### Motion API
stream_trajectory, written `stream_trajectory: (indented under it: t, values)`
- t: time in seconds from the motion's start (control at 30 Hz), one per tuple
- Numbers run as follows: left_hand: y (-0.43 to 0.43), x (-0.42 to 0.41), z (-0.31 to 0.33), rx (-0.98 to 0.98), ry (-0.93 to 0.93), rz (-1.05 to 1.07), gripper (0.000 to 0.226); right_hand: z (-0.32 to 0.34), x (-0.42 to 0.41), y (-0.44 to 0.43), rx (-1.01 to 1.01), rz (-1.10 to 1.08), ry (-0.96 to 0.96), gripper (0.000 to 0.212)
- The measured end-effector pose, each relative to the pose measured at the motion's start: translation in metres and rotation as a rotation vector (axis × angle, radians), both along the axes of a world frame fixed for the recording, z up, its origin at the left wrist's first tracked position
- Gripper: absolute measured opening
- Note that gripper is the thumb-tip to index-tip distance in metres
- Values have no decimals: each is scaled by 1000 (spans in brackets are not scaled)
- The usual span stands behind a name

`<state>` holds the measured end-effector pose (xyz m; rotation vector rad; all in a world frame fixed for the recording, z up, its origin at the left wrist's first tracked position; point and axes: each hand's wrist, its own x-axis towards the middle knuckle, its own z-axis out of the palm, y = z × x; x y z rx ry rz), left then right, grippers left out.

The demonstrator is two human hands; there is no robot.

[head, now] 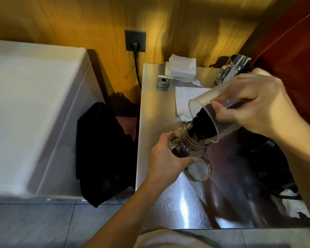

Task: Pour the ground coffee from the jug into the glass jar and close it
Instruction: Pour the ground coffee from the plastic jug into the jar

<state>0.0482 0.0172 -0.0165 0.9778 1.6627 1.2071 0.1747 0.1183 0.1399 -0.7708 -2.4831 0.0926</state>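
My right hand (254,106) grips a clear plastic jug (202,102), tipped steeply down to the left. Dark ground coffee (201,122) slides along its lower wall and out of its rim into the mouth of a glass jar (188,144). My left hand (166,160) holds the jar tilted, its mouth up and to the right, just above the steel table (177,203). Coffee shows inside the jar. The jar's round lid (199,170) lies flat on the table right below the jar, beside my left thumb.
Behind the jug lie a folded white cloth (184,99), a stack of white paper filters (181,68), a small green device (162,82) and a steel pitcher (234,67). A dark appliance (268,161) stands at the right. A black cloth (100,151) hangs left of the table edge.
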Motion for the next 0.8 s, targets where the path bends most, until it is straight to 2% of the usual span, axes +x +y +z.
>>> stream_trajectory:
  t: [0.13, 0.3, 0.8]
  values:
    - [0, 0, -1, 0, 7, -10, 78, 2, 1, 1, 1, 32, 4, 27]
    - [1, 0, -2, 0, 5, -2, 78, -2, 1, 2, 10, 34, 12, 17]
    - [5, 0, -3, -7, 22, -20, 88, 3, 1, 7, 13, 56, -33, 17]
